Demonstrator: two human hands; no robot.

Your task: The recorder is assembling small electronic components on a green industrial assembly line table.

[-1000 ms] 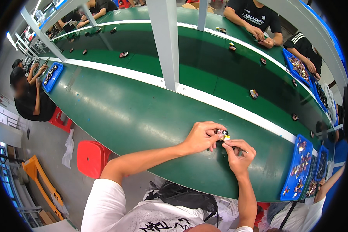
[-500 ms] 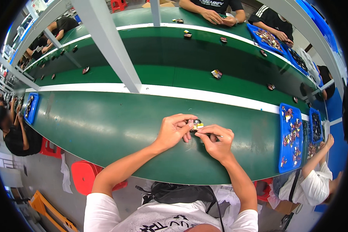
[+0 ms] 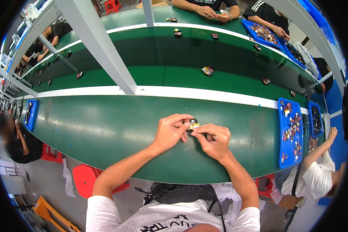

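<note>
In the head view, both of the person's hands meet over the near part of a long green bench [image 3: 104, 131]. The left hand [image 3: 170, 133] comes in from the lower left with its forearm bare, and its fingers [image 3: 181, 118] are curled shut around a small part [image 3: 191, 123] that shows red, dark and yellow between the two hands. The right hand [image 3: 214, 141] sits just beside it, touching the same small part from the right; its thumb and forefinger are pinched closed on the part's yellow end, and the other fingers are folded under. The part is held just above or on the bench surface; which of the two cannot be told.

A white stripe [image 3: 205, 94] runs along the bench beyond the hands, and a grey slanted post [image 3: 100, 46] rises from it. To the right, near the bench edge, a blue tray [image 3: 283, 131] holds many small mixed pieces, and a second blue tray [image 3: 315, 116] lies just beyond it. A similar small piece [image 3: 207, 70] lies alone on the far half of the bench, with others scattered further off. Another person's arm [image 3: 317, 149] reaches in at the right beside the trays. A red stool [image 3: 85, 179] stands on the floor at the lower left.
</note>
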